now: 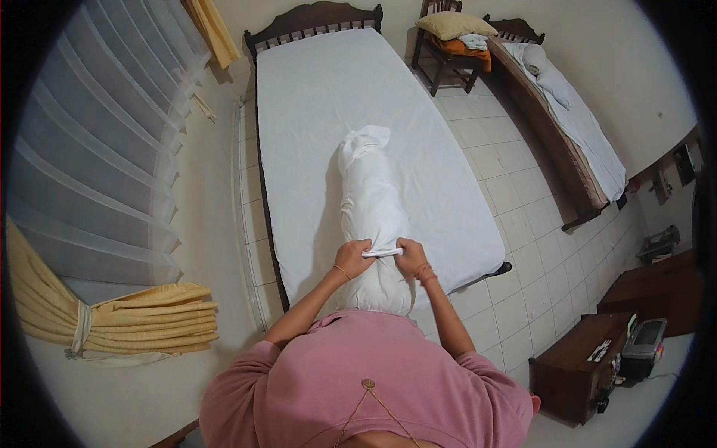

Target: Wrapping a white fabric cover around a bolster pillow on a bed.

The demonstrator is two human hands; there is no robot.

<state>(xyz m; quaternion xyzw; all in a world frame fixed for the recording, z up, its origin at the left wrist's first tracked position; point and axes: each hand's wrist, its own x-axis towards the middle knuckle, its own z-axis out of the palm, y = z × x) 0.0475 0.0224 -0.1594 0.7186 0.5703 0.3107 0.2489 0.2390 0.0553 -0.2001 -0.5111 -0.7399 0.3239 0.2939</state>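
Observation:
A long white bolster [376, 288] lies lengthwise on the bed before me, its near end close to my body. A white bolster case [372, 193] covers its far part, with loose cloth bunched at the far tip. My left hand [353, 259] grips the left side of the case's hem, and my right hand [412, 257] grips the right side. Between them the hem is stretched taut across the bolster. The near end of the bolster bulges out uncovered below the hem. A fitted white sheet [325, 84] covers the mattress underneath.
A dark wooden headboard [322, 19] stands at the far end. Beyond the tiled floor [510, 190] are a chair [442, 70] bearing a yellow pillow [462, 25] and a second bed [582, 140]. Sheer curtains [106, 140] hang left; a wooden cabinet [577, 358] stands at lower right.

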